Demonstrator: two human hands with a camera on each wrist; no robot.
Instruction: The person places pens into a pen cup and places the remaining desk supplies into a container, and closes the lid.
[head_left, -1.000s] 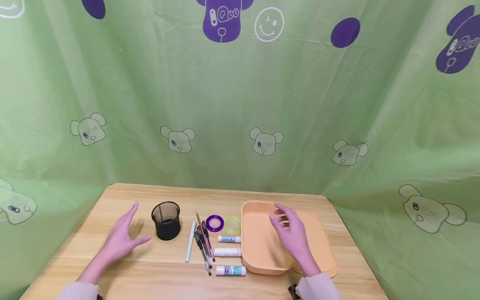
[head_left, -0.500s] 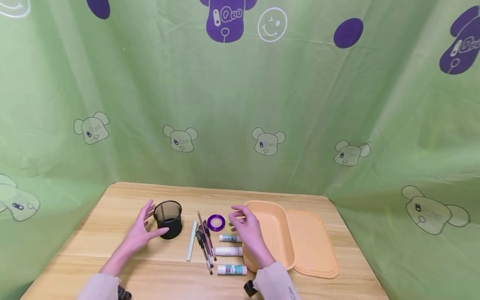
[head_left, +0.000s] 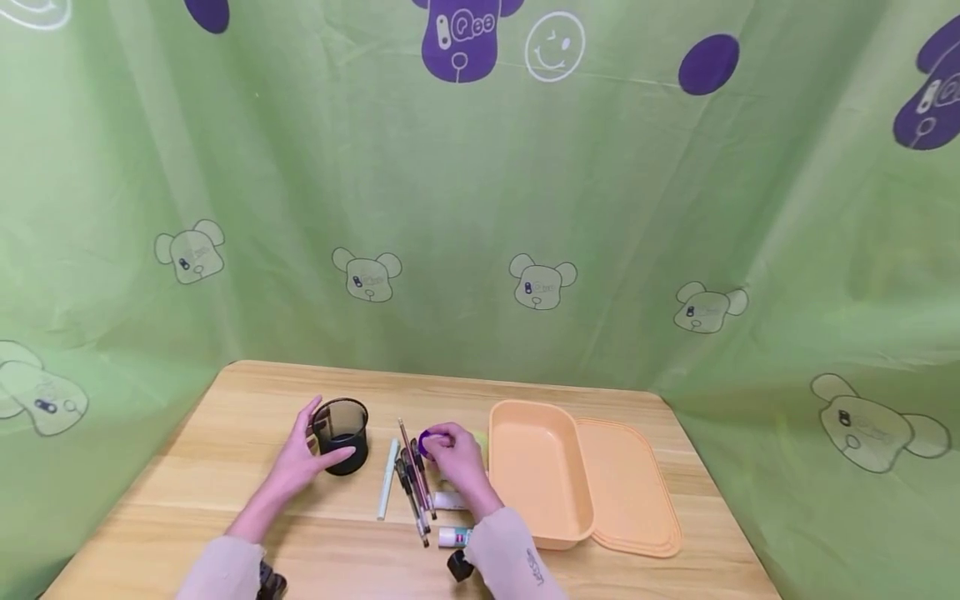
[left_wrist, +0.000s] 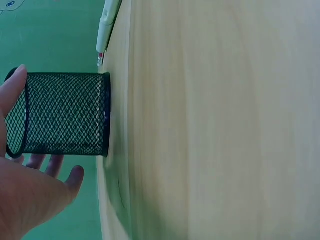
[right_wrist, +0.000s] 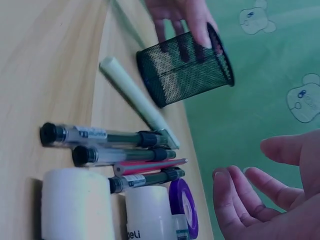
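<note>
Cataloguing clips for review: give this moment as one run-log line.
left hand: holds black mesh cup | right hand: holding nothing, near purple tape roll | pens: lying between both hands

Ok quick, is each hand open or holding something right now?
Left hand: holding the black mesh pen cup.
Right hand: open and empty, near the purple tape.

A wood-grain table (head_left: 360, 567) carries an upright black mesh cup (head_left: 349, 433) toward its left side. Right of it lie a pale green pen (head_left: 387, 479), several black pens (head_left: 411, 493) bunched with a pencil (head_left: 402, 433), a purple tape roll (head_left: 425, 443), white-capped glue sticks (head_left: 452, 537), an orange box (head_left: 536, 467) and its matching lid (head_left: 637, 500).
</note>
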